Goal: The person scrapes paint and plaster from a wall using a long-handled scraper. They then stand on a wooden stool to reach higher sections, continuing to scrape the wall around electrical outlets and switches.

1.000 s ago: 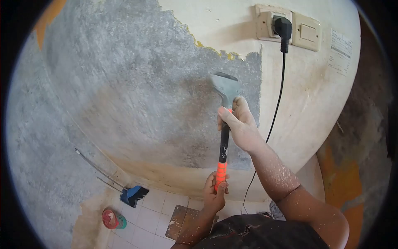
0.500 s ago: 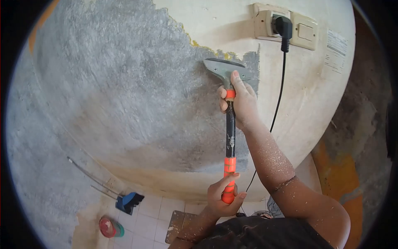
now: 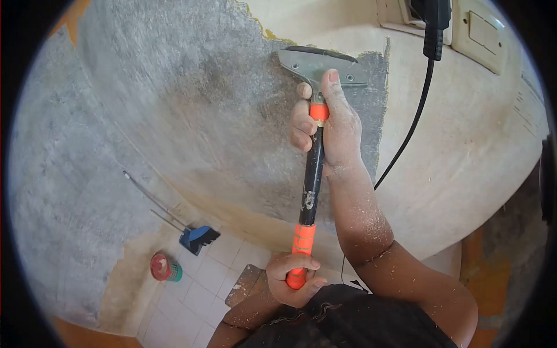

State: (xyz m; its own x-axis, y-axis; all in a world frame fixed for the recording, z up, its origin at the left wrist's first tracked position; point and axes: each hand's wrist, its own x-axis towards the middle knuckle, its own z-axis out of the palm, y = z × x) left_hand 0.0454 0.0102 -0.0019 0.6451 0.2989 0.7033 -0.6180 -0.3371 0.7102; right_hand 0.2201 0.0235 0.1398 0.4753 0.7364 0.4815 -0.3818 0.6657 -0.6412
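Both of my hands grip one long-handled scraper (image 3: pixel 311 168), black in the middle with orange grips at both ends. My right hand (image 3: pixel 336 124) is closed round the upper part, just below the wide grey head, its thumb lying along the head. Lower down, my left hand (image 3: pixel 290 278) wraps the orange bottom end near my body. The scraper's blade edge lies at the wall, close to the ragged border between bare grey plaster (image 3: pixel 191 104) and cream paint (image 3: pixel 325 23). Pale dust and flakes cover my right hand and forearm.
A black plug (image 3: pixel 436 26) sits in the socket beside a light switch (image 3: pixel 481 32), its cord (image 3: pixel 413 133) hanging down the wall. On the tiled floor (image 3: pixel 200 301) are a blue broom head (image 3: pixel 198 238), a red-and-green bucket (image 3: pixel 165 267) and a brown board (image 3: pixel 246 284).
The view has moved closer to the wall and turned slightly. The scraper's head now lies higher in view, and its lower end has swung left. Both hands keep their grip.
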